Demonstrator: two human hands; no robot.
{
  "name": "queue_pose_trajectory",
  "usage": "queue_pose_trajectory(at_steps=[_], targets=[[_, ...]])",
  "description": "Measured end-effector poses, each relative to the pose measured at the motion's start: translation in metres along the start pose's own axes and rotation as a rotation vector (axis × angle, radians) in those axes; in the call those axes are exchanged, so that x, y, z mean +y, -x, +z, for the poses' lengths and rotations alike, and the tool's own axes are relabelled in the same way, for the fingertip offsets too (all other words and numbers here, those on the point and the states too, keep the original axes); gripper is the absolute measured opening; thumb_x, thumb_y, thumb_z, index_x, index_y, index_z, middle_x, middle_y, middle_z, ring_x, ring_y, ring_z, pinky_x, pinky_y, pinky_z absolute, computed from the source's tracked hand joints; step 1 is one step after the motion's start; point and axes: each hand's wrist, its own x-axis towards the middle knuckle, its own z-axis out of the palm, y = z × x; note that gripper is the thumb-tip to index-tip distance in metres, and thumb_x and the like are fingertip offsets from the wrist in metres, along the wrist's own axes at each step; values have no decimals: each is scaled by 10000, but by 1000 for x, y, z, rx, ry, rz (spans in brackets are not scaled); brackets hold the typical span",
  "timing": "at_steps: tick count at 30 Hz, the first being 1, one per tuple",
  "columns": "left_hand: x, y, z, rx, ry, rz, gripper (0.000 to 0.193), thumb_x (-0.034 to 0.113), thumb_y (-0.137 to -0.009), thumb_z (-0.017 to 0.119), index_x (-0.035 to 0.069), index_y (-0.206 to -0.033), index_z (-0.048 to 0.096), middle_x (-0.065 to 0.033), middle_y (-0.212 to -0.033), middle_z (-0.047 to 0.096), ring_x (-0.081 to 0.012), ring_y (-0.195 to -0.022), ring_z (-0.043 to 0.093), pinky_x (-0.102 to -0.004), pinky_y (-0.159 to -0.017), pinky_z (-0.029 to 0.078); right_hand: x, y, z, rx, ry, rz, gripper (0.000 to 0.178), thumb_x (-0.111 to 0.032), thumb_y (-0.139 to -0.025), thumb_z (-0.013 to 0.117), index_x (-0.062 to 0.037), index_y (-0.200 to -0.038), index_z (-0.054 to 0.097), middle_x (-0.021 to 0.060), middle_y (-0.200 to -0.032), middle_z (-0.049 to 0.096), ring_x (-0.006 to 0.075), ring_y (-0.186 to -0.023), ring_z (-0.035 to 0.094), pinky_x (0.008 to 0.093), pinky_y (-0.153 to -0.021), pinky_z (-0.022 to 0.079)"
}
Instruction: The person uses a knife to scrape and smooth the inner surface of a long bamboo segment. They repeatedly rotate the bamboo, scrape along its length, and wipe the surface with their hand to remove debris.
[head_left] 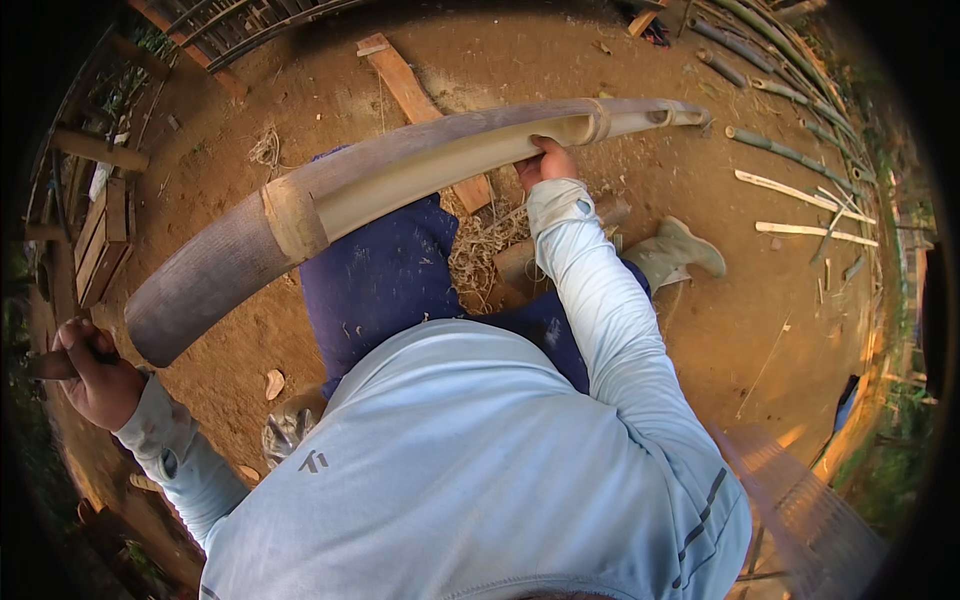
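A long, thick bamboo pole [380, 162] lies slantwise across my lap, its wide end toward the lower left and its thin end toward the upper right. One side of it is cut open lengthwise, showing the pale hollow inside; light rings mark the nodes. My right hand [550, 166] grips the edge of this opening, with the fingers partly hidden inside. At the far left, my left hand [95, 378] is closed round a dark handle [52, 366], just beyond the wide end and apart from it. The rest of the handled thing fades into the dark rim.
Beyond the pole a wooden plank [405, 85] lies on the dirt floor. Fibrous shavings [485, 260] are heaped between my legs. Several bamboo poles [790, 152] and pale strips [815, 233] lie at the right. A wooden crate [104, 240] stands at the left.
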Motion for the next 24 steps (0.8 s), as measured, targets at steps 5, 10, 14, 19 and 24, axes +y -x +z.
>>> queue_pose_trajectory(at_steps=[5,10,14,19,24], targets=[[-34,16,-22,-515,23,-34,869,631,-921,595,-91,-1389,475,-218,-1328,576,-233,-1055,615,-336,-921,475,-7,1,-1,25,58,86,368,6,-943,551,-25,-1304,490,169,-1251,581,351,-1142,611,538,-929,570],[-60,39,-15,-673,10,-95,1007,687,-845,637,-128,-1403,440,-242,-1349,547,-332,-1241,554,-416,-1059,415,-18,13,6,1,374,83,315,-112,-991,540,-35,-1294,503,160,-1160,628,332,-1029,658,529,-827,588],[-62,36,-19,-668,20,-105,895,577,-869,597,-122,-1406,442,-244,-1387,528,-338,-1295,517,-445,-1108,362,-32,-5,-14,53,813,243,364,-216,-994,560,-42,-1307,491,166,-909,691,353,-805,692,478,-717,579],[-80,40,-20,-676,71,-94,866,559,-889,568,-119,-1412,440,-245,-1399,526,-339,-1312,508,-445,-1125,343,-52,10,-46,-4,1752,-698,427,-274,-970,538,-77,-1342,470,220,-872,691,446,-800,666,497,-721,535],[-75,41,-21,-629,13,-109,897,594,-874,584,-121,-1401,459,-248,-1382,538,-340,-1298,518,-436,-1121,346,-87,14,6,24,2518,-313,581,-159,-929,501,-112,-1495,383,244,-1176,677,421,-1028,677,530,-883,519]])
